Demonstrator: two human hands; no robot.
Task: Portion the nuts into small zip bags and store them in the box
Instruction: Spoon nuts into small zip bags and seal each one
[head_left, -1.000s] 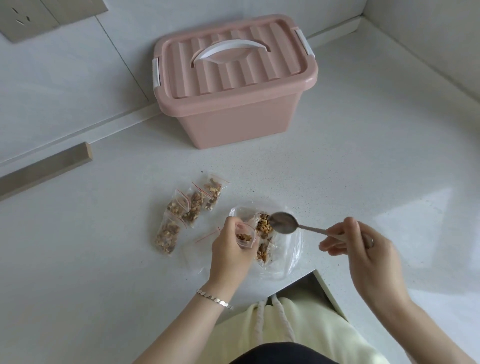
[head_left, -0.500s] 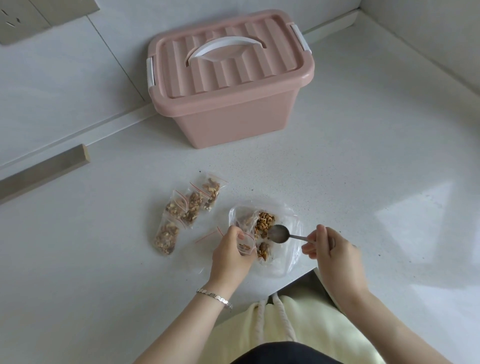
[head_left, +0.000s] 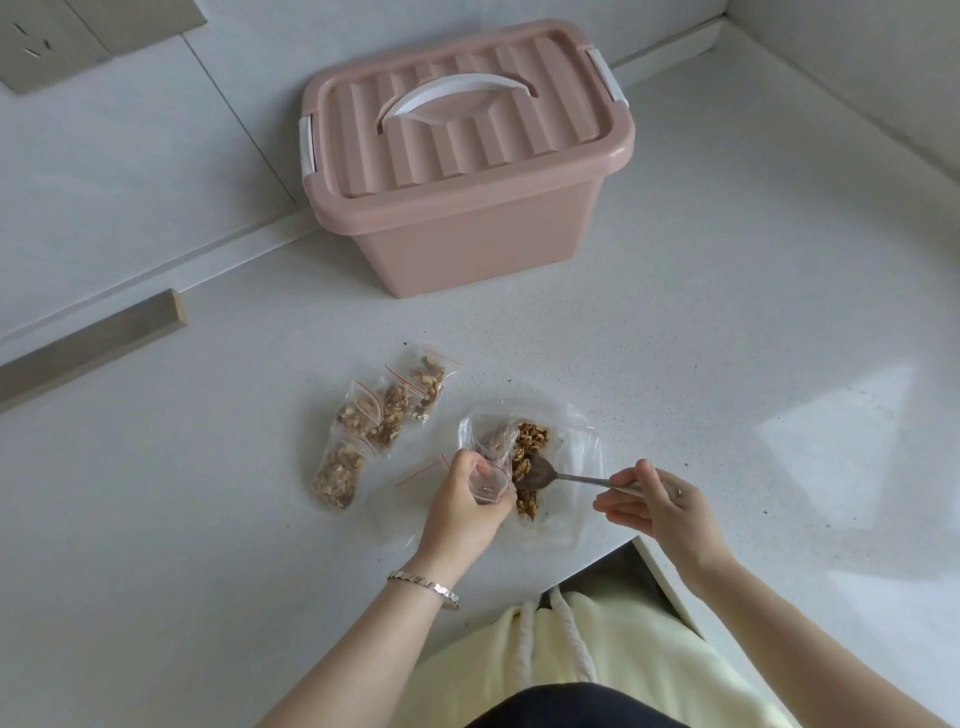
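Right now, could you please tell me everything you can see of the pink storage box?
The pink storage box looks like matte plastic, with walls tapering downward. Its ribbed lid is on, with a white handle folded flat and a white latch at each end. It stands upright on the white countertop, near the back wall; nothing else touches it.

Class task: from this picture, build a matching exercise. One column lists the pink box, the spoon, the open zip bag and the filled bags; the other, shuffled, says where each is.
1 pink box
2 spoon
3 open zip bag
4 filled bags

a held in the left hand
b lying on the counter beside the large bag
c at the back of the counter, lid on
d held in the right hand, tip among the nuts

Pairs: 1-c, 2-d, 3-a, 4-b
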